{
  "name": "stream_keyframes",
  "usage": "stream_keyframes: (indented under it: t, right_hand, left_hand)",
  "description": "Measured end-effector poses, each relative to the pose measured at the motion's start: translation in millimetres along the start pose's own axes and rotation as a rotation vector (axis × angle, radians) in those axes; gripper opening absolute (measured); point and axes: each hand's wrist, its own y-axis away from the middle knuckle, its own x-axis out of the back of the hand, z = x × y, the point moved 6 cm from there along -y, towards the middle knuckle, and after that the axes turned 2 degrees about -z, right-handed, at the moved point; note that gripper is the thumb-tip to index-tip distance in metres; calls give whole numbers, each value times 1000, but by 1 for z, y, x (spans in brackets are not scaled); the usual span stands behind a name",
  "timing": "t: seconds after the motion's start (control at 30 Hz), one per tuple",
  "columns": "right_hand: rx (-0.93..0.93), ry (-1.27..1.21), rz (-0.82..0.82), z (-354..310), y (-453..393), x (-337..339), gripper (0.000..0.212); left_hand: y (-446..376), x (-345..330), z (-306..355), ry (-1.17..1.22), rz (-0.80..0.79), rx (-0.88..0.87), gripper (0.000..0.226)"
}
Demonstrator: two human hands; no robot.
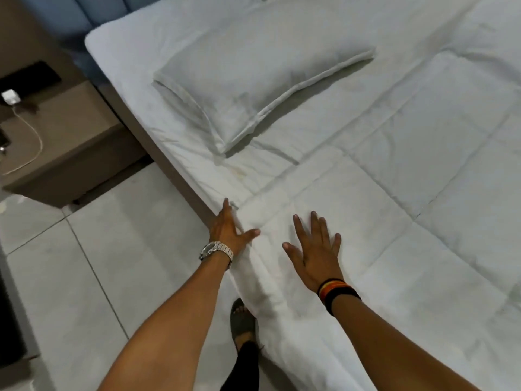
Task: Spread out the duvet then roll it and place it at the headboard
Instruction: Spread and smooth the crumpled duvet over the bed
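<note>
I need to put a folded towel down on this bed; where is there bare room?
Free: the sheet between pillow and headboard, and the duvet right of the pillow. Crowded: the near edge under left hand and right hand.

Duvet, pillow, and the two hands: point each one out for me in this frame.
duvet (394, 193): head view, a flat quilted panel.
pillow (253, 88): head view, middle of its top face.
left hand (229, 230): head view, back of the hand, at the duvet's edge.
right hand (317, 255): head view, back of the hand, flat on the duvet.
</note>
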Motion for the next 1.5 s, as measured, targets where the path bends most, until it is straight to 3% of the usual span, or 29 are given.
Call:
stream_keyframes:
  t: [0.07, 0.17, 0.23, 0.4, 0.53, 0.6, 0.7, 0.8, 1.0, 1.17, 1.27, 1.43, 1.5]
  right_hand:
    - [-59, 66, -38, -5, -13, -18, 73]
    - [-167, 107, -63, -12, -19, -32, 74]
    - [-181, 100, -33, -19, -14, -33, 74]
    - [-141, 60, 120, -51, 15, -33, 72]
    - [-184, 87, -98, -54, 68, -80, 72]
    - [-178, 58, -100, -51, 81, -88, 72]
    - [-199, -45, -1, -40, 95, -65, 69]
    - [-352, -110, 136, 5, 140, -38, 70]
    - [-816, -351, 437, 126, 288, -43, 75]
    - [-1243, -582, 595, 214, 397, -88, 111]
    - [-1174, -799, 642, 237, 396, -104, 125]
    - [-1131, -672, 795, 220, 372, -97, 125]
    - [-1067, -732, 816, 215, 366, -93, 128]
  left_hand:
    - [-10, 4, -4, -36, -44, -49, 135]
    - [-14, 2, -1, -61, -199, -119, 115]
    - [-9, 11, 0, -42, -220, -131, 103]
    - [-4, 60, -30, -57, -183, -36, 118]
    - [18, 46, -58, -213, -252, 122, 116]
    - [22, 35, -47, -285, -206, 91, 113]
    - [38, 16, -13, -414, -84, -63, 112]
    - [87, -24, 38, -513, -37, -343, 97]
    - [196, -160, 95, -589, -323, -808, 83]
    - [256, -258, 120, -608, -450, -1005, 82]
    - [260, -289, 130, -621, -473, -1045, 82]
    - [250, -305, 129, -587, -511, -1037, 84]
    - [252, -307, 129, -607, -510, -1050, 82]
